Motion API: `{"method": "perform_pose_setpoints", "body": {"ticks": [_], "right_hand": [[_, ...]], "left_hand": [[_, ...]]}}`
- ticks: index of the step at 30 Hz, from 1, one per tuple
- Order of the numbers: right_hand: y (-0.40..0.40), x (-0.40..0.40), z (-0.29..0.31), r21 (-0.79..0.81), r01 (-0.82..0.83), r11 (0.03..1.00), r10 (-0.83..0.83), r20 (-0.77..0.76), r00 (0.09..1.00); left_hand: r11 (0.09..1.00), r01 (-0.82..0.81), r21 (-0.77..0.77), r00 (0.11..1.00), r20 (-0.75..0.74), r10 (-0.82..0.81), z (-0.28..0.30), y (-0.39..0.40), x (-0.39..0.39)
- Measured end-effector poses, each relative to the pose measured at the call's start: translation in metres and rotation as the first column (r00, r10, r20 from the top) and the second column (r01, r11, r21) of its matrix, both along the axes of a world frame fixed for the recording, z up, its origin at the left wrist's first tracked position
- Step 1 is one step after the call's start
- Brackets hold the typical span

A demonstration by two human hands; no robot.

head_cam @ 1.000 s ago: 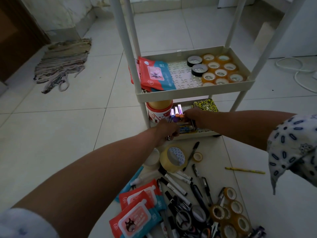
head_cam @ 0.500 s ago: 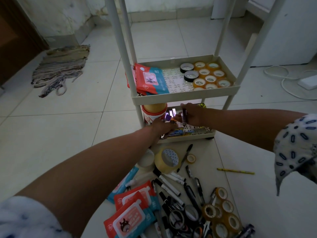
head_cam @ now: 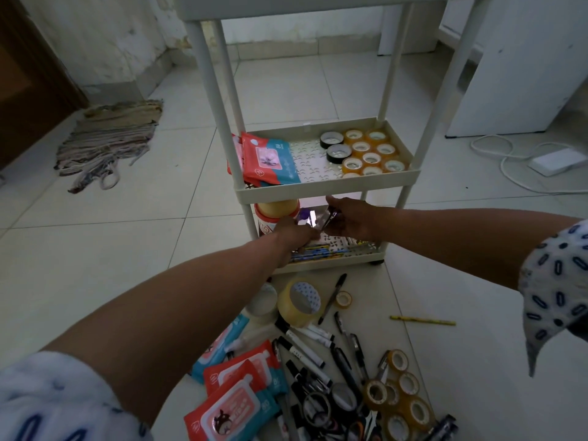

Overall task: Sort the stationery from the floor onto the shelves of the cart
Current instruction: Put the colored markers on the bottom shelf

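Both hands are reaching into the bottom shelf (head_cam: 331,265) of the cart (head_cam: 324,183). Left hand (head_cam: 294,232) is curling round shiny purple items (head_cam: 307,216), exact grip unclear; right hand (head_cam: 346,218) is pinching a small shiny piece (head_cam: 329,218). A jar (head_cam: 275,216) is standing at 9 o'clock of the hands. Middle shelf is carrying wipe packs (head_cam: 269,159) and tape rolls (head_cam: 369,154). Remaining stationery, markers (head_cam: 310,348), wipes (head_cam: 235,405) and a big tape roll (head_cam: 300,302), is lying on the floor (head_cam: 95,249) at 6 o'clock.
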State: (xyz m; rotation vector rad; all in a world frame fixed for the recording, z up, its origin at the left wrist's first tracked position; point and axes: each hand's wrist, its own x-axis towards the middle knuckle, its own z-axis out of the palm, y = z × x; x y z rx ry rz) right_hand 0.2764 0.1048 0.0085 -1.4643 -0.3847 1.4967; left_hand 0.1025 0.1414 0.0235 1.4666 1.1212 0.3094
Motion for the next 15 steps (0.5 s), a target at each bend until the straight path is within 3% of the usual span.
{"method": "perform_pose_setpoints", "body": {"ticks": [6,15], "right_hand": [[-0.017,0.01,-0.003,-0.092,-0.148,0.985,0.159,0.128,0.979],[-0.025,0.023,-0.004,-0.225,-0.424,0.877,0.433,-0.011,0.901]], "left_hand": [[0.987,-0.154,-0.052,0.988,-0.01,0.153,-0.006,0.014,-0.011],[0.994,-0.097,-0.04,0.992,-0.081,0.094,-0.008,0.013,-0.006]]}}
